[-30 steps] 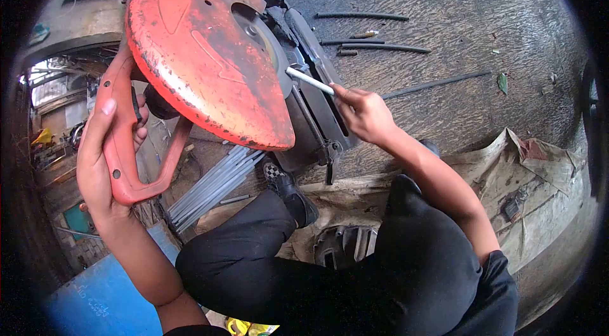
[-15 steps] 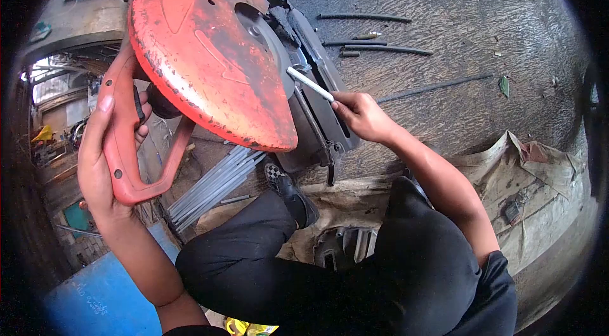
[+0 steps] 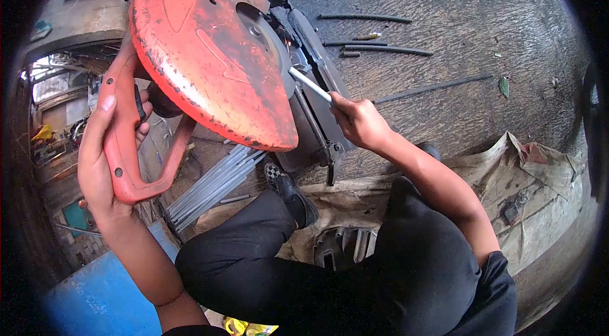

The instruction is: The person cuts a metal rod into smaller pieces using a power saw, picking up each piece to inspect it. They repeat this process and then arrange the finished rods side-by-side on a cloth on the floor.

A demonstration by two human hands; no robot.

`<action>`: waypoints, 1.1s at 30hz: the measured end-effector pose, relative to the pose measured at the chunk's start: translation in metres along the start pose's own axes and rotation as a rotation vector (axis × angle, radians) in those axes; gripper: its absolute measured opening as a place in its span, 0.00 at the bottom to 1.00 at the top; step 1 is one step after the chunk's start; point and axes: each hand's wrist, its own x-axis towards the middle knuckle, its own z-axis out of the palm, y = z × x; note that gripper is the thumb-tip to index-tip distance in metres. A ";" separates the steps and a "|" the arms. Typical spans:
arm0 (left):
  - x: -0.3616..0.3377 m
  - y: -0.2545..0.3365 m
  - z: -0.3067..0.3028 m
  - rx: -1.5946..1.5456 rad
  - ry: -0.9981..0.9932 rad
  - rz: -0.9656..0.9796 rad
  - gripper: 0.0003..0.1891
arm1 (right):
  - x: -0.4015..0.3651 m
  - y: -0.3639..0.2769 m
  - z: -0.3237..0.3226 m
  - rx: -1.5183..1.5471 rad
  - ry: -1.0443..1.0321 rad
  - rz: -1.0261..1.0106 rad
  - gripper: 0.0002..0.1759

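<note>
My left hand [image 3: 98, 152] is wrapped around the orange handle of a cut-off saw [image 3: 209, 57], fingers at the black trigger. The worn orange guard covers most of the grey disc [image 3: 283, 60]. In my right hand [image 3: 363, 122] is a light grey metal rod [image 3: 311, 87], gripped near its lower right end. Its far end meets the edge of the disc, above the saw's dark base [image 3: 317, 136]. A small orange glow of sparks shows beside the disc, just beyond the rod's tip.
A bundle of grey metal rods [image 3: 216, 184] lies under the saw handle. Several dark rods [image 3: 387, 49] are scattered on the rough floor beyond the base. A crumpled tarp [image 3: 539, 177] spreads at the right, and a blue panel [image 3: 108, 291] stands at the lower left.
An orange spark glow has appeared by the disc. My right hand and the rod have shifted very slightly; my left hand stays on the handle.
</note>
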 end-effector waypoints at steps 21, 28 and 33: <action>0.001 0.000 -0.005 0.031 -0.033 -0.008 0.26 | 0.011 0.011 -0.023 0.808 -0.255 0.544 0.18; -0.001 0.000 -0.001 0.005 0.004 0.011 0.27 | 0.008 -0.001 -0.006 0.832 -0.324 0.608 0.16; -0.001 0.000 0.000 0.004 0.005 0.014 0.26 | 0.008 -0.005 0.003 0.552 -0.245 0.389 0.13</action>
